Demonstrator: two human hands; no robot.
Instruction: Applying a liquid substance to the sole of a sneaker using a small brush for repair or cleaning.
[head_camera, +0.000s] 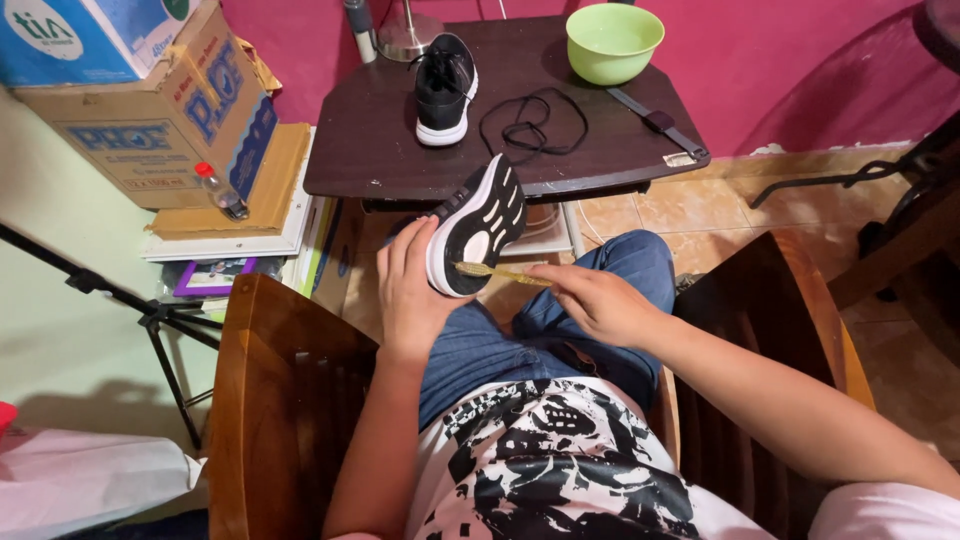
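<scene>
Seated over the lap, the left hand (408, 290) grips a black sneaker (475, 228) by its upper, fingers wrapped around it, sole turned up toward the camera. Right hand (600, 302) fingers are closed on a slim yellowish brush (497, 272), its tip touching the white sole edge. Risk, as a judgement: the brush tip may slip off the curved sole onto the left fingers, or dirt may fall on the jeans (520, 335). Beyond, a dark table (380, 150) carries the second sneaker (445, 90), a loose black lace (530, 125) and a green bowl (613, 42).
</scene>
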